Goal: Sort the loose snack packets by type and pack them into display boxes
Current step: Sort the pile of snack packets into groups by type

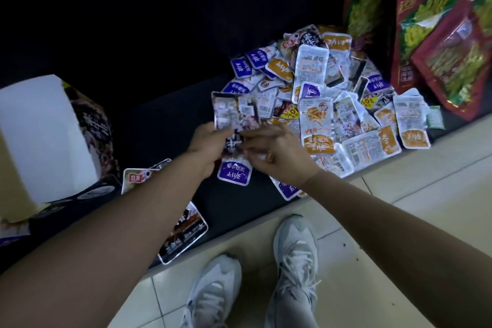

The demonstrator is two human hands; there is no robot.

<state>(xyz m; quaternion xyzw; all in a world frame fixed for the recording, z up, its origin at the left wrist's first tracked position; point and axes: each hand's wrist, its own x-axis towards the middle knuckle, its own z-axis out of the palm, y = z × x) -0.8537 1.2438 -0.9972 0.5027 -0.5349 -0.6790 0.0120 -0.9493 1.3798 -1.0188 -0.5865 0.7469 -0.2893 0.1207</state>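
Left hand point(206, 146): fingers curled round a bunch point(234, 114) of packets, held upright.
Right hand point(277, 152): fingers bent at the bunch's lower end, close against the left hand; blur hides whether they pinch it.
Pile point(332, 93): loose purple, orange and white packets, just beyond and right of the right hand.
Purple packet point(234, 173): lying flat, just under both hands.
Box point(45, 136): open, well left of the left hand.
Dark packet point(183, 231): beside the left forearm.
Red bags point(426, 34): far right, past the pile.
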